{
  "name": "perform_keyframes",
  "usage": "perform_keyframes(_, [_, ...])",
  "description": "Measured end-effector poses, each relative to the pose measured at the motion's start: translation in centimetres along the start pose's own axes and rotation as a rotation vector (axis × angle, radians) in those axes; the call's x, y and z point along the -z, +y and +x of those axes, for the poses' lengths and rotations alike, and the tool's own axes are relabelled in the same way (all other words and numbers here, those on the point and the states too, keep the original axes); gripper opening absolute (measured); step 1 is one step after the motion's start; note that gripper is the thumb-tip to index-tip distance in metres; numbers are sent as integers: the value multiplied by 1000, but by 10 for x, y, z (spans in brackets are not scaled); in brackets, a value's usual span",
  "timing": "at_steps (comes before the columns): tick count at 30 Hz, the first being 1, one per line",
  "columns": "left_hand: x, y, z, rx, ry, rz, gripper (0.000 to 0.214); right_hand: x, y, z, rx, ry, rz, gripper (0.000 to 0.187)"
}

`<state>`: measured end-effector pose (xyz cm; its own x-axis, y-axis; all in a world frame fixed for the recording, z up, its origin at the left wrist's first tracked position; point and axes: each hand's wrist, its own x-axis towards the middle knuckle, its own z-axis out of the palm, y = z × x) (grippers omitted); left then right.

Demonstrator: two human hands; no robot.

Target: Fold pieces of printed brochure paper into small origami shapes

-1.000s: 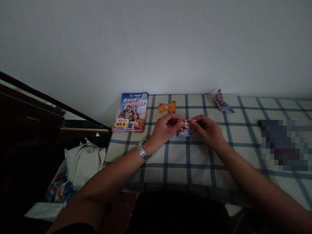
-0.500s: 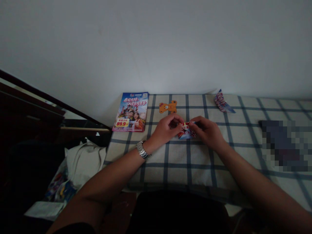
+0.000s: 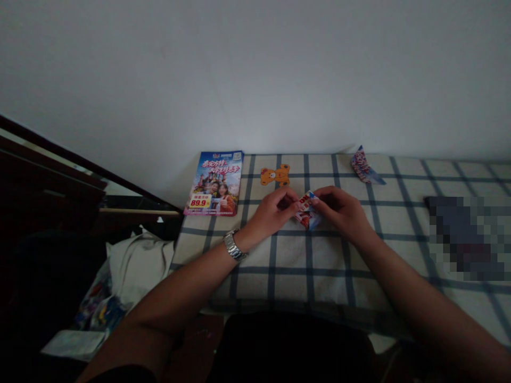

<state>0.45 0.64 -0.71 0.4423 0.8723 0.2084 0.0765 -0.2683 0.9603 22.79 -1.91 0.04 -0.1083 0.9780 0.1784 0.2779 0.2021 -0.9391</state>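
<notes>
A small piece of folded printed paper [image 3: 306, 211], red, white and blue, is pinched between both hands above the checked cloth [image 3: 255, 287]. It shows a pointed, diamond-like outline. My left hand [image 3: 278, 208], with a silver watch [image 3: 235, 245] on the wrist, grips its left edge between thumb and fingers. On the other edge my right hand [image 3: 340, 210] holds it, thumb in front. The fingertips partly cover the paper. Just beyond the left hand lies a flat orange bear figure [image 3: 275, 175].
A stack of printed flyers [image 3: 215, 183] lies at the cloth's left end. Another folded paper piece [image 3: 365, 167] stands near the wall [image 3: 255, 80]. To the right is a dark, pixelated object [image 3: 463, 234]. A white bag [image 3: 139, 263] sits below on the left.
The paper between my hands has gone from a flat-topped, roughly rectangular shape to a pointed diamond. My right hand has shifted slightly; the other things stay put.
</notes>
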Motion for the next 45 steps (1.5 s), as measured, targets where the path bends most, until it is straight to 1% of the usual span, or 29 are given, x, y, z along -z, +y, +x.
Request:
perform_keyframes(2, [0,0,1,-1,32,18,25,0,1,1,-22,6,39,32])
perform_keyframes(4, [0,-1,2,3,32,31,23,1,3,1,-35,15,39,32])
perform_keyframes(12, [-4,-6,-2,-6,-60,40,16,3,4,0,0,22,-63,28])
perform_keyframes(14, [-4,-5,-3,-21,-46,9,15,3,2,0,1,18,-97,27])
perform_keyframes(16, [-4,-3,-3,-51,-14,-13,20,4,1,0,1,6,-126,26])
perform_keyframes(18, [-3,0,-3,-87,4,11,23,4,-1,-1,4,-15,-149,24])
perform_keyframes(21, [-3,1,-4,-113,-2,63,14,3,-1,-2,14,-33,-181,24])
perform_keyframes(23, [-3,1,-4,-108,5,57,12,3,-1,-2,15,-26,-186,26])
perform_keyframes(27, [-1,-2,-3,-108,59,44,12,2,0,-1,5,15,-102,32])
perform_keyframes(30, [1,-3,-3,-113,116,43,13,3,1,0,-6,42,-2,33])
perform_keyframes(32, [2,-3,-2,-112,140,28,15,4,2,1,-31,67,21,33])
perform_keyframes(36, [2,-4,-2,-99,148,2,20,5,3,2,-40,94,17,33])
perform_keyframes(40, [2,-5,-2,-106,144,-11,19,4,2,1,-21,85,36,33])
perform_keyframes(45, [3,-5,-1,-76,141,-22,24,5,-2,1,-26,74,27,35])
